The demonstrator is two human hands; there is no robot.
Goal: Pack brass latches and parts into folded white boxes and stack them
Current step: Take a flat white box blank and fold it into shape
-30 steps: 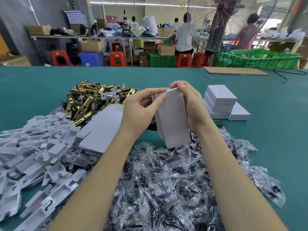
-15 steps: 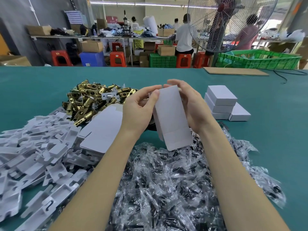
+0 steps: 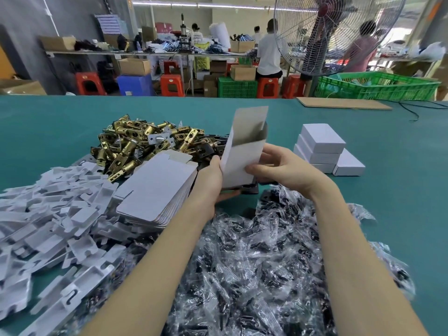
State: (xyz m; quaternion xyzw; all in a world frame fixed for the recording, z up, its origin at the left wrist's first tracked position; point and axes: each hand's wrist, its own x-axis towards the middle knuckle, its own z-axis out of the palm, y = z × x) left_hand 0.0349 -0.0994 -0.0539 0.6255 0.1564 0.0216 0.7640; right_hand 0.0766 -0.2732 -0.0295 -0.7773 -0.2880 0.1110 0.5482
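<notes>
Both my hands hold a white box (image 3: 241,156) upright over the table's middle, its top flap standing open. My left hand (image 3: 210,184) grips its lower left edge and underside. My right hand (image 3: 282,168) grips its right side, thumb on the front face. A heap of brass latches (image 3: 135,144) lies behind and to the left. A stack of flat unfolded white boxes (image 3: 155,190) lies next to my left wrist. Closed white boxes (image 3: 323,147) are stacked at the right. Clear bags of dark parts (image 3: 254,263) spread under my forearms.
White card inserts (image 3: 53,224) are heaped at the left on the green table (image 3: 400,166). A brown card sheet (image 3: 344,103) and a black cable (image 3: 421,107) lie at the far right. A standing fan (image 3: 337,32), a green crate (image 3: 380,86) and seated people are beyond.
The box has been turned upright and its top flap now stands open. Both hands have dropped from the box's top end to its lower part.
</notes>
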